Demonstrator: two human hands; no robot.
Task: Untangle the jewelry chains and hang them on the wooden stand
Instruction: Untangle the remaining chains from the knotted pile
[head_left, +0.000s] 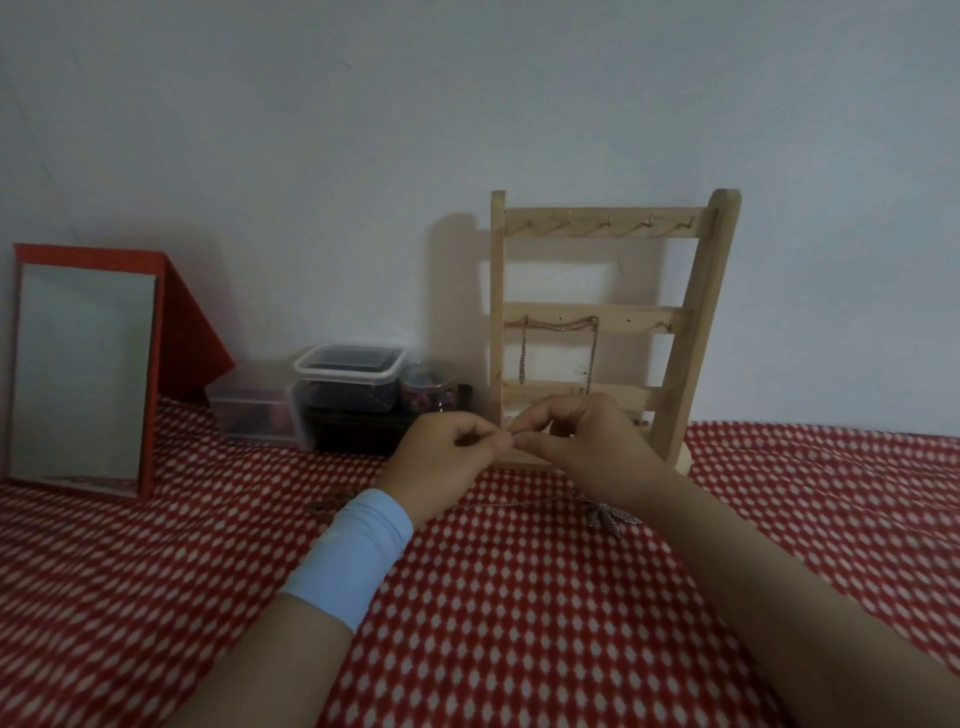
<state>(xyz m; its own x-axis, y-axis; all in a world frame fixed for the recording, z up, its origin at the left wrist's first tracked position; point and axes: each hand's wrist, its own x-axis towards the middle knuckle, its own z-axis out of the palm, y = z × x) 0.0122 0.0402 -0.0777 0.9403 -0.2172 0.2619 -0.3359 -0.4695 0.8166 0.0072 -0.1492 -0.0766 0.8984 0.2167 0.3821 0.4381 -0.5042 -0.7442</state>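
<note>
- The step in hand is the untangling: both hands are raised in front of the foot of the wooden stand (639, 314), which rises at 12 o'clock from them against the wall.
- The left hand (447, 447) and right hand (587, 441) are curled into narrow pinches that meet tip to tip. They seem to grip a fine strand of the pendant chain (608, 514), though it is too thin to be sure.
- That chain's leaf-shaped pendant lies on the red patterned cloth (519, 623) at 5 o'clock from the right hand, by the wrist.
- One hung chain (523, 353) is draped on the middle rail, so the task looks partly done.
- Next comes teasing the strand free with small opposing pulls, then lifting it to a free hook (602, 223) at 12 o'clock without knocking the hung chain.
</note>
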